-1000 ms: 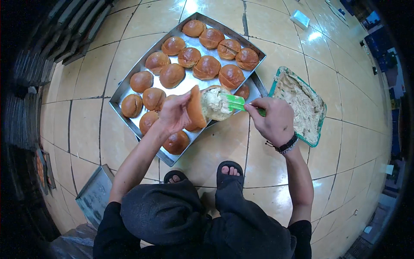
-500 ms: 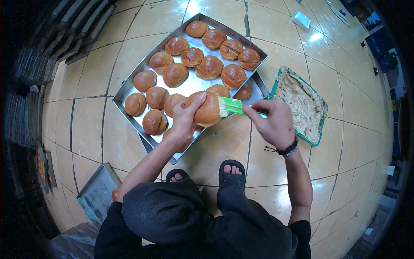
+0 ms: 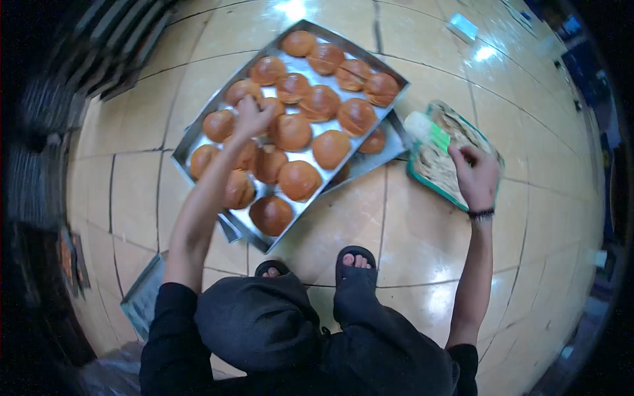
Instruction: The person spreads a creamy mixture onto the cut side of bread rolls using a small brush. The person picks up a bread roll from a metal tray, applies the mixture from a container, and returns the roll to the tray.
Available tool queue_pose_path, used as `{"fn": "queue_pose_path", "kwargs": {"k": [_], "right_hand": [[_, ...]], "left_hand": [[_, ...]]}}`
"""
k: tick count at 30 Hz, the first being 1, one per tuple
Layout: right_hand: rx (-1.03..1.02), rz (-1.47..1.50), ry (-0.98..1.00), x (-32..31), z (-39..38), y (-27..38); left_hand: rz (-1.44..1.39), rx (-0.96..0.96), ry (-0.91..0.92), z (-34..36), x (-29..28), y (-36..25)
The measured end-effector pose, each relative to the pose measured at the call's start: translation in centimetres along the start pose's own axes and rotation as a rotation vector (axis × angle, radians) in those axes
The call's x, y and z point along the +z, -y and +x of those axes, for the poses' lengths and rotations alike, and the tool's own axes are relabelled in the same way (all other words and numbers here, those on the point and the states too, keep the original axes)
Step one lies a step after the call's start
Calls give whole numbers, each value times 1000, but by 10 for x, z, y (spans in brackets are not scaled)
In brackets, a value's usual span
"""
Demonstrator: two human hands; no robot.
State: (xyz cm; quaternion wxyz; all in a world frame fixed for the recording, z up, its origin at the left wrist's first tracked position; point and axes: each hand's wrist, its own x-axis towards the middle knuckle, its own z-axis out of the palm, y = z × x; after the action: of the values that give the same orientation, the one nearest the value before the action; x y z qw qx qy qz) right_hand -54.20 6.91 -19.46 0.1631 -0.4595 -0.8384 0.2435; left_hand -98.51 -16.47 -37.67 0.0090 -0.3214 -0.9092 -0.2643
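Observation:
My left hand (image 3: 253, 117) reaches into the upper metal tray (image 3: 389, 100). Its fingers are bent around a round, glossy brown bun (image 3: 273, 105), partly hidden behind them. Just below it sits another bun (image 3: 292, 132), among several in the tray. Some of the buns show a split across them. Over on the right, my right hand (image 3: 479, 178) pinches the handle of a green pastry brush (image 3: 439, 136). The pale bristles point up and to the left, above a green-rimmed tub (image 3: 422, 177) of thick, beige cream (image 3: 444, 165).
Under the upper tray, a second tray (image 3: 389, 144) juts out with a bun in it. Another metal tray (image 3: 142, 290) lies at lower left by my leg. Stacked dark trays (image 3: 109, 46) stand at upper left. A small pale packet (image 3: 462, 28) lies on the tiled floor (image 3: 422, 231).
My left hand has let go of the bun it held, which now rests in the tray, and moved up-left to another. My right hand carried the brush rightward from that bun to the tub.

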Motion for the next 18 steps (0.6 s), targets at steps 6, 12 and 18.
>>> {"fn": "queue_pose_path", "kwargs": {"k": [6, 12, 18], "right_hand": [[219, -629, -83, -46, 36, -110], [140, -803, 75, -1, 47, -163], [223, -547, 194, 54, 48, -149]], "left_hand": [[38, -172, 624, 15, -14, -66], [240, 248, 572, 24, 0, -53], [457, 287, 626, 38, -17, -37]]}}
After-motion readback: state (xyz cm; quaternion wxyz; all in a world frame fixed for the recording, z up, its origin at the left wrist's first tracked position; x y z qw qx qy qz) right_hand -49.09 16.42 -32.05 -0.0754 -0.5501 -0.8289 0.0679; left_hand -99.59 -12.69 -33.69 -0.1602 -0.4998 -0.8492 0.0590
